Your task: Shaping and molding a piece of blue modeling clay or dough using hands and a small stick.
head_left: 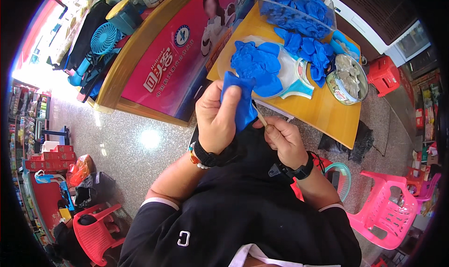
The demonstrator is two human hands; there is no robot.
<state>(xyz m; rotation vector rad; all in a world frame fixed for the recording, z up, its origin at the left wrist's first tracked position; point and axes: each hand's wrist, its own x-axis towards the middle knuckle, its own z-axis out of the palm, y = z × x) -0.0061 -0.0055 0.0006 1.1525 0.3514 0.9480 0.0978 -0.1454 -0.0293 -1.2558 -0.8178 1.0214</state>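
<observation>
My left hand [216,122] is closed, its thumb pressing a folded, soft blue piece of sheet or cloth [242,106] against the fingers. My right hand [286,140] pinches a thin tan stick [260,117], which looks wooden. The stick's upper end meets the lower right edge of the blue piece; whether it goes inside, I cannot tell. Just beyond my hands, a pile of similar blue pieces [257,64] lies on a pale round tray or plate [225,64]. Beside it is a white and turquoise item [299,82], partly covered.
On the yellow wooden table [339,122] stand a clear bin [297,7] of blue pieces, loose blue pieces [311,52] and a round tin [347,79] with crumpled greyish material. A pink counter [163,56] borders the left. Pink chairs [388,206] stand on the floor.
</observation>
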